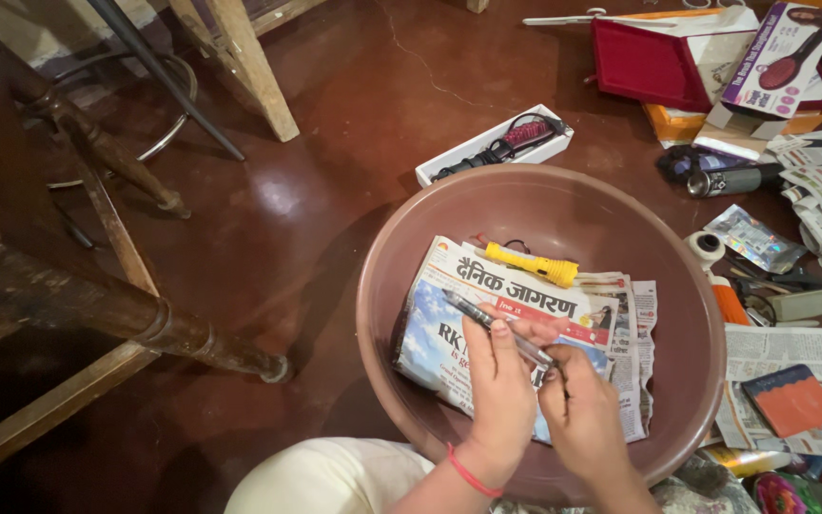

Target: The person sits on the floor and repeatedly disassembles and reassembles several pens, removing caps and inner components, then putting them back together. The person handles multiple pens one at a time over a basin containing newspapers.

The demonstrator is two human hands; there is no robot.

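At the far left, dark turned wooden furniture legs (97,152) stand on the glossy brown floor (316,209), and a pale wooden post (244,67) rises behind them. Further right, on the floor just beyond the basin, lies a white open box (492,145) holding a dark hair tool with a red grip.

The large brown plastic basin (392,314) sits near the person, lined with folded newspaper (449,333). A yellow torch (532,265) lies on the paper toward the basin's far side, well clear of both hands.

The left hand (499,385), with a red thread at the wrist, is closed around a slim grey pen-like tool (497,326); the fingers wrap its middle, and its free end sticks out up and to the left over the newspaper. The right hand (582,414), just beside the left and touching it, pinches the tool's near right end with curled fingertips, where a thin dark wire or tip hangs down. Both hands hover over the near part of the basin, above the paper.

To the right of the basin the floor holds a white and orange glue bottle (715,271), a grey metal torch (730,179), spread newspapers (792,357) with an orange and blue booklet (792,400), and, farther off, a red case (649,62) and a printed product carton (777,59).
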